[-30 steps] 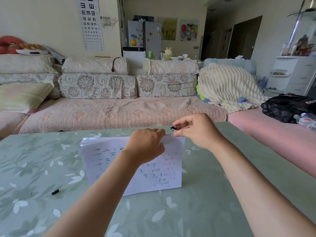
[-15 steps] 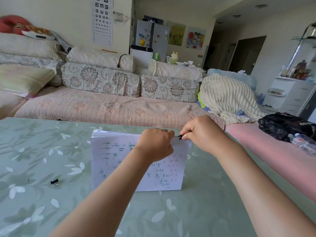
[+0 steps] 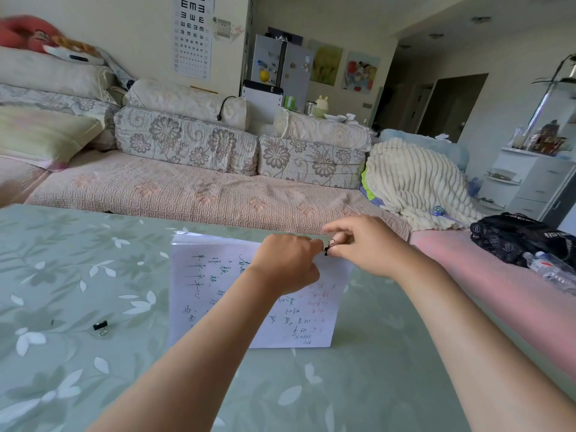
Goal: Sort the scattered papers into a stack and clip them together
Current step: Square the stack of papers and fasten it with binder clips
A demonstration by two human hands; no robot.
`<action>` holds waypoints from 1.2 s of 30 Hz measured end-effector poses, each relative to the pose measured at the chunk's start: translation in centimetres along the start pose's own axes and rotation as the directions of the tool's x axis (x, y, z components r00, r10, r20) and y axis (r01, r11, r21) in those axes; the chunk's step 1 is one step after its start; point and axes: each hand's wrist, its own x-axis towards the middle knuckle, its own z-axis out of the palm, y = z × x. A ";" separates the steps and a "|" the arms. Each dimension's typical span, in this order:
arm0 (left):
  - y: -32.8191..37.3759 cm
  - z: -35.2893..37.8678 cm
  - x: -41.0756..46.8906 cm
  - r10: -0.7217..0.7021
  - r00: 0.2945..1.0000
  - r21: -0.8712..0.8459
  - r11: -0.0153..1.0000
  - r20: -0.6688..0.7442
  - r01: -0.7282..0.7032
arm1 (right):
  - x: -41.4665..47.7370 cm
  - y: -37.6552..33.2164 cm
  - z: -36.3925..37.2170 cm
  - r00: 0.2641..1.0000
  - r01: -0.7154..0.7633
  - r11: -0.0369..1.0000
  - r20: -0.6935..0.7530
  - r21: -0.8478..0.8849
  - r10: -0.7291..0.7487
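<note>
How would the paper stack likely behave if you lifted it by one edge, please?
Probably floppy: the paper stack looks thin, so its free end would sag. Sheets may fan apart, since the far left corner looks uneven. It would likely slide easily on the glossy table.

Left grip (image 3: 286, 263) curled in a fist; right grip (image 3: 371, 249) just beside it, thumb and fingers pinching, both arms outstretched

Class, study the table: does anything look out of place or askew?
A spare clip lies alone on the table, well left of the paper stack. The stack's far left corner looks slightly fanned, its sheets not flush.
</note>
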 end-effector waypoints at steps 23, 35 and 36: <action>0.8 0.0 -0.4 -0.015 1.000 -0.058 0.998 -0.014 0.014 | -0.5 4.4 2.0 0.994 0.068 0.973 -0.102 0.219 -0.046; 0.6 -0.1 -0.3 -0.013 1.000 -0.055 0.998 -0.028 0.012 | -0.5 4.1 2.5 0.973 0.131 0.912 -0.227 0.389 -0.043; 0.6 -0.1 -0.3 -0.008 0.999 -0.053 0.999 -0.039 0.006 | -0.6 4.0 2.4 0.978 0.111 0.913 -0.204 0.392 -0.031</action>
